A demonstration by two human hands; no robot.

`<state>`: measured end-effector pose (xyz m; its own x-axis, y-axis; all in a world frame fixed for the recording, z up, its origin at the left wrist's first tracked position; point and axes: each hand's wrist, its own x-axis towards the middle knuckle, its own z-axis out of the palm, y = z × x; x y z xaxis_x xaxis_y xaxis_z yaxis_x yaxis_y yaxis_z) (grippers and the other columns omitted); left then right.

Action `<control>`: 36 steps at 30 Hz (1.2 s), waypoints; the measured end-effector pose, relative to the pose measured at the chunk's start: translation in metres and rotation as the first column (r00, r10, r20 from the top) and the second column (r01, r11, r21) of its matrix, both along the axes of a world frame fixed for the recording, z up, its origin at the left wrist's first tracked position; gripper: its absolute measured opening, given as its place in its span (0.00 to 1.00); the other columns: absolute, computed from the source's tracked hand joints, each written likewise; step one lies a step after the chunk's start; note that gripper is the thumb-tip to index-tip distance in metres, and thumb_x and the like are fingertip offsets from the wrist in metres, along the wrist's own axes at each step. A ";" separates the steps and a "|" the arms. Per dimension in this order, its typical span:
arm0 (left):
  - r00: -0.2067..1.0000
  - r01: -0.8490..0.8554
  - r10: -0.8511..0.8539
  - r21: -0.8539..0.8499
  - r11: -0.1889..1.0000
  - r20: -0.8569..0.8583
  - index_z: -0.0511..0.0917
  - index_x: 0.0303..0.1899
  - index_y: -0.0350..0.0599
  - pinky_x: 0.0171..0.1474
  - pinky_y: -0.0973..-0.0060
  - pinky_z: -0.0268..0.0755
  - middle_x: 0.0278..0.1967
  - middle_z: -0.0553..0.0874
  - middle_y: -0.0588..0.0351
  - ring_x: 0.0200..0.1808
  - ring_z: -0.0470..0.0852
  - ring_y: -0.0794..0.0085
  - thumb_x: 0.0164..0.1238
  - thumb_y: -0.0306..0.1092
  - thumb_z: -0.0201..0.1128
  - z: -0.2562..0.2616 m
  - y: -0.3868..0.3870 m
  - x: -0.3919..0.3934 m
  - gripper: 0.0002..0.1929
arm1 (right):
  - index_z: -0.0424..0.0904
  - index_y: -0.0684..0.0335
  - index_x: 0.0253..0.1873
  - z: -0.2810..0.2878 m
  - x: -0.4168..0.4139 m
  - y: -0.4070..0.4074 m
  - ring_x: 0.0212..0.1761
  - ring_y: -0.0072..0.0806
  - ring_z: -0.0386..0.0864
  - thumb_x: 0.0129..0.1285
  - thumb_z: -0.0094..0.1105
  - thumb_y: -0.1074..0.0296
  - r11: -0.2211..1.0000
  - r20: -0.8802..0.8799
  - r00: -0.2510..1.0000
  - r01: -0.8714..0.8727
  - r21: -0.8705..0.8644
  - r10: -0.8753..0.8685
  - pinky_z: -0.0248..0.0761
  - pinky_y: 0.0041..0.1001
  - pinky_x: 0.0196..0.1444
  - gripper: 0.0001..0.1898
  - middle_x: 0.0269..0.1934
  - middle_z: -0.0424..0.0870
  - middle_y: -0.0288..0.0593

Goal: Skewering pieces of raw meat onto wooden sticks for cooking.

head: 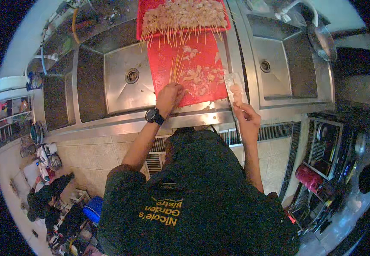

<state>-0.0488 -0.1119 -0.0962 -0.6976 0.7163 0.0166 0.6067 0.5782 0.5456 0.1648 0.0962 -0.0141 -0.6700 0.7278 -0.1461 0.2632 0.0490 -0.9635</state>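
Note:
A red cutting board (165, 54) bridges the counter beside a sink, with loose pale raw meat pieces (193, 75) spread over it. Over the board's near left part is my left hand (171, 94), its fingers at the lower ends of several thin bamboo skewers (176, 68). Whether those fingers grip a skewer is hidden. To the right of the board, my right hand (248, 116) pinches the near end of a meat skewer (236, 92). Its threaded meat is over a narrow whitish strip (231, 77) at the board's right edge; contact cannot be judged.
Beyond the board, a red tray (139, 22) holds a heap of skewered meat (185, 16), stick ends pointing towards me. Steel sink basins (121, 92) (273, 80) flank the board. A faucet (300, 8) and a pan (324, 43) are at the right. Small scraps dot the counter edge (201, 119).

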 end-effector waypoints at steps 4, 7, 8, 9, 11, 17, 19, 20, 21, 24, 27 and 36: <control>0.951 -0.130 0.090 0.119 0.984 0.295 0.83 0.38 0.39 0.40 0.60 0.78 0.30 0.85 0.51 0.34 0.85 0.53 0.64 0.40 0.66 0.023 0.016 0.009 0.12 | 0.87 0.64 0.45 0.011 -0.005 -0.002 0.27 0.14 0.67 0.61 0.71 0.68 0.999 0.036 0.999 -0.041 0.030 0.040 0.61 0.18 0.29 0.10 0.42 0.85 0.36; 0.882 -0.254 0.154 0.175 0.951 0.446 0.82 0.39 0.37 0.40 0.61 0.78 0.31 0.86 0.49 0.35 0.85 0.54 0.66 0.40 0.65 0.025 0.014 0.011 0.13 | 0.87 0.63 0.46 0.009 -0.005 -0.001 0.27 0.14 0.67 0.62 0.70 0.68 0.998 0.019 0.999 -0.045 0.033 0.044 0.61 0.18 0.29 0.10 0.42 0.85 0.37; 0.887 -0.262 0.192 0.115 0.958 0.419 0.82 0.40 0.36 0.42 0.62 0.78 0.34 0.87 0.48 0.37 0.86 0.55 0.66 0.40 0.64 0.022 0.011 0.010 0.14 | 0.87 0.63 0.46 0.008 -0.004 -0.001 0.27 0.14 0.67 0.62 0.70 0.68 0.998 0.000 0.999 -0.048 0.039 0.048 0.61 0.18 0.28 0.09 0.43 0.85 0.37; 0.887 -0.261 0.192 0.115 0.958 0.419 0.82 0.40 0.36 0.42 0.62 0.78 0.34 0.87 0.48 0.37 0.86 0.55 0.66 0.40 0.64 0.020 0.007 0.011 0.14 | 0.87 0.63 0.46 0.008 -0.004 -0.001 0.27 0.14 0.67 0.62 0.70 0.68 0.998 0.001 0.999 -0.047 0.039 0.047 0.61 0.18 0.28 0.09 0.43 0.85 0.37; 0.959 -0.227 0.226 -0.011 0.974 0.170 0.82 0.42 0.38 0.46 0.63 0.78 0.38 0.86 0.46 0.41 0.86 0.54 0.65 0.39 0.66 0.015 0.000 0.014 0.13 | 0.87 0.63 0.45 0.010 -0.002 -0.001 0.26 0.14 0.67 0.62 0.69 0.69 0.999 0.036 0.999 -0.037 0.031 0.036 0.62 0.18 0.28 0.08 0.43 0.85 0.37; 0.999 -0.048 0.053 0.255 0.966 -0.013 0.81 0.47 0.42 0.47 0.59 0.76 0.42 0.84 0.45 0.41 0.84 0.52 0.64 0.37 0.65 0.006 0.005 0.026 0.13 | 0.84 0.68 0.47 0.002 0.004 -0.001 0.43 0.21 0.81 0.67 0.63 0.74 0.998 0.073 0.996 -0.048 0.028 0.046 0.73 0.20 0.42 0.07 0.45 0.87 0.44; 0.998 -0.048 0.037 0.211 0.976 0.057 0.81 0.48 0.43 0.48 0.59 0.76 0.43 0.83 0.46 0.43 0.83 0.51 0.63 0.36 0.65 0.004 0.007 0.026 0.14 | 0.84 0.68 0.47 0.009 0.002 -0.002 0.44 0.22 0.81 0.67 0.62 0.74 0.998 0.086 0.995 -0.060 0.028 0.058 0.73 0.21 0.43 0.07 0.45 0.87 0.44; 0.991 -0.044 0.023 0.166 0.985 0.128 0.81 0.49 0.44 0.49 0.59 0.76 0.45 0.83 0.47 0.44 0.83 0.51 0.63 0.35 0.66 0.003 0.009 0.026 0.15 | 0.84 0.68 0.47 0.012 0.001 -0.002 0.44 0.22 0.82 0.67 0.62 0.74 0.997 0.099 0.993 -0.071 0.027 0.068 0.73 0.21 0.44 0.07 0.45 0.87 0.44; 0.992 -0.042 0.021 0.169 0.985 0.127 0.81 0.49 0.44 0.49 0.59 0.76 0.45 0.83 0.47 0.44 0.83 0.51 0.63 0.35 0.66 -0.001 0.012 0.026 0.15 | 0.84 0.68 0.47 0.010 0.002 -0.001 0.44 0.22 0.82 0.67 0.62 0.74 0.997 0.098 0.993 -0.070 0.031 0.067 0.73 0.21 0.44 0.07 0.45 0.87 0.44; 0.989 -0.068 0.050 0.131 0.989 0.140 0.81 0.49 0.45 0.51 0.61 0.76 0.45 0.83 0.48 0.47 0.82 0.52 0.60 0.35 0.67 -0.010 0.021 0.023 0.15 | 0.84 0.68 0.47 0.006 0.005 0.002 0.44 0.21 0.81 0.68 0.62 0.74 0.996 0.063 0.996 -0.063 0.060 0.059 0.73 0.21 0.44 0.07 0.45 0.87 0.43; 0.996 -0.023 0.002 0.238 0.971 0.091 0.81 0.49 0.44 0.50 0.60 0.76 0.44 0.83 0.47 0.47 0.82 0.53 0.59 0.34 0.67 -0.006 0.035 0.015 0.16 | 0.84 0.68 0.47 0.009 0.011 0.005 0.45 0.21 0.81 0.68 0.62 0.74 0.995 0.121 0.992 -0.049 0.084 0.038 0.73 0.20 0.45 0.07 0.46 0.87 0.41; 0.995 0.056 -0.059 0.032 0.998 0.083 0.79 0.52 0.42 0.54 0.56 0.75 0.49 0.82 0.41 0.51 0.80 0.46 0.64 0.40 0.61 0.010 0.111 -0.037 0.19 | 0.86 0.62 0.48 0.001 0.039 -0.009 0.24 0.08 0.63 0.68 0.64 0.66 0.984 0.029 0.985 0.167 0.069 -0.170 0.54 0.16 0.24 0.09 0.39 0.85 0.30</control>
<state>-0.0859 -0.0007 -0.0865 -0.6552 0.7552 -0.0187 0.5898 0.5268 0.6120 0.2035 0.0873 -0.0129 -0.5324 0.8386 -0.1153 0.3065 0.0640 -0.9497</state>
